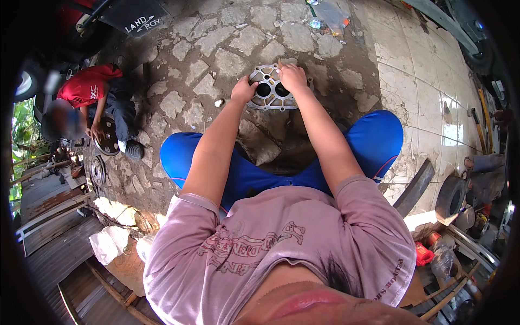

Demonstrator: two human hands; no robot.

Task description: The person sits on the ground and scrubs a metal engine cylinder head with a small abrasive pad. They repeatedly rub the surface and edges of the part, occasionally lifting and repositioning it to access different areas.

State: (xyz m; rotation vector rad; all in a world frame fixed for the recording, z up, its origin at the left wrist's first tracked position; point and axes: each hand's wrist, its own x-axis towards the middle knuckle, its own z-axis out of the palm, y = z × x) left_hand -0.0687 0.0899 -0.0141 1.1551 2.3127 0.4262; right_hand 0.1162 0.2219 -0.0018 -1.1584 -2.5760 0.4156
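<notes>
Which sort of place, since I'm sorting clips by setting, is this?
Probably a mechanic's workshop or repair yard. A metal casting with large round openings and a co-worker bent over a wheel-like part suggest repairs; rough stone paving suggests a yard.

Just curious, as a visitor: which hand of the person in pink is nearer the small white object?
Left. The left hand, at the metal plate's left edge, is just right of the small white object; the right hand, by the plate, is farther right.
</notes>
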